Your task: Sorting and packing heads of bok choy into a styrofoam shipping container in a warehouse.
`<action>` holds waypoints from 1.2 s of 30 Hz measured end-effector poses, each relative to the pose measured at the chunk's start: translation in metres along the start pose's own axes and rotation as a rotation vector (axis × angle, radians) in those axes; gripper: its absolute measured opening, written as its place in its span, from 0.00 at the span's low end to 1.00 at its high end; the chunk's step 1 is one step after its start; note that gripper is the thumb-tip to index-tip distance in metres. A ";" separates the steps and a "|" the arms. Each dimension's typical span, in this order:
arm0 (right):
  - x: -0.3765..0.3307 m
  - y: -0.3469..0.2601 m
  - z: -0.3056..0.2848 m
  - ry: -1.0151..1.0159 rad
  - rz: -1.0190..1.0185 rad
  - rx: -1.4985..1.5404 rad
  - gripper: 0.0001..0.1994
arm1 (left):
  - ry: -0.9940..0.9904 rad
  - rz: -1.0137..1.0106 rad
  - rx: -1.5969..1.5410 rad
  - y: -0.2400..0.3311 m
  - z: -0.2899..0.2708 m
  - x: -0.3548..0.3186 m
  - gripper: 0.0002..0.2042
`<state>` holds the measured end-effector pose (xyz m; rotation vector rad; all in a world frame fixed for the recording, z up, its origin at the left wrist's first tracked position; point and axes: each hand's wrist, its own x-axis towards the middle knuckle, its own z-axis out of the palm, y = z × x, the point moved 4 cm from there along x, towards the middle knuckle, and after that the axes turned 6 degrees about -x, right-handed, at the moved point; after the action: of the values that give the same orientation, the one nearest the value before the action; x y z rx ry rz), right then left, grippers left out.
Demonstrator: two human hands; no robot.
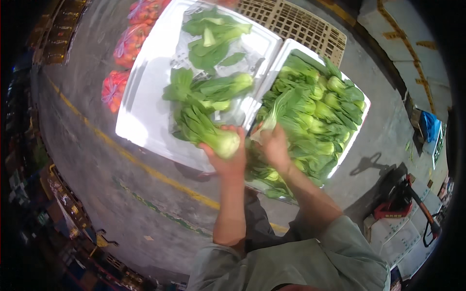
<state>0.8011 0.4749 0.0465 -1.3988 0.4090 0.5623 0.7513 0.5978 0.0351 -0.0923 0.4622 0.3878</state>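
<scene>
My left hand (230, 157) is closed around the pale base of a head of bok choy (199, 125), its leaves pointing up and left over the near side of the left white foam box (145, 106). To its right, my right hand (273, 146) is closed on the pale stem of a bok choy leaf (280, 107), somewhat blurred. That hand is over the left edge of the right foam box (360, 91), which is packed with bok choy heads (310, 109). Inside the left box lie a few more heads (225, 87) and loose leaves (208, 48) on a crumpled clear liner.
Red net bags (133, 46) of orange produce stand left of the boxes. Behind them is a tan plastic pallet (296, 24). On the right are a red-and-black tool with a long handle (395, 206) and large white boxes (407, 48). A yellow line (121, 149) crosses the floor.
</scene>
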 end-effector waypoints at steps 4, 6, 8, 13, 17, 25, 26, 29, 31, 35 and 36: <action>0.022 -0.040 0.035 -0.081 0.047 -0.130 0.10 | -0.040 -0.042 0.453 0.050 0.025 0.002 0.33; 0.054 -0.079 0.061 -0.184 -0.032 -0.436 0.17 | -0.073 -0.074 0.522 0.065 0.024 0.006 0.36; 0.096 -0.099 0.077 -0.202 -0.333 -0.896 0.23 | -0.063 -0.120 0.613 0.064 0.023 0.011 0.35; 0.060 -0.096 0.091 -0.228 -0.558 -0.952 0.27 | 0.035 -0.044 0.557 0.070 0.015 0.006 0.33; 0.016 -0.007 0.066 -0.318 -0.284 -0.648 0.25 | -0.052 -0.135 0.575 0.063 0.002 0.002 0.36; 0.007 -0.004 0.038 -0.407 0.075 -0.186 0.18 | 0.113 -0.143 0.999 0.045 0.021 -0.005 0.22; 0.013 0.000 0.035 -0.409 0.075 -0.188 0.18 | 0.114 -0.140 0.998 0.044 0.018 -0.003 0.22; 0.025 0.008 0.025 -0.433 0.061 -0.228 0.20 | 0.074 -0.171 0.966 0.029 0.010 0.003 0.25; 0.026 -0.010 0.020 -0.422 -0.034 -0.443 0.20 | 0.071 -0.168 0.981 0.023 0.006 0.005 0.26; 0.027 -0.016 0.017 -0.331 -0.267 -0.857 0.22 | 0.161 -0.101 1.028 0.008 0.008 0.006 0.26; 0.025 -0.016 0.017 -0.285 -0.292 -0.891 0.22 | 0.153 -0.106 1.033 0.001 0.010 0.007 0.26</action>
<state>0.8298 0.4933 0.0475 -2.1364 -0.3295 0.7258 0.7609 0.6027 0.0410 0.8570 0.7579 0.0035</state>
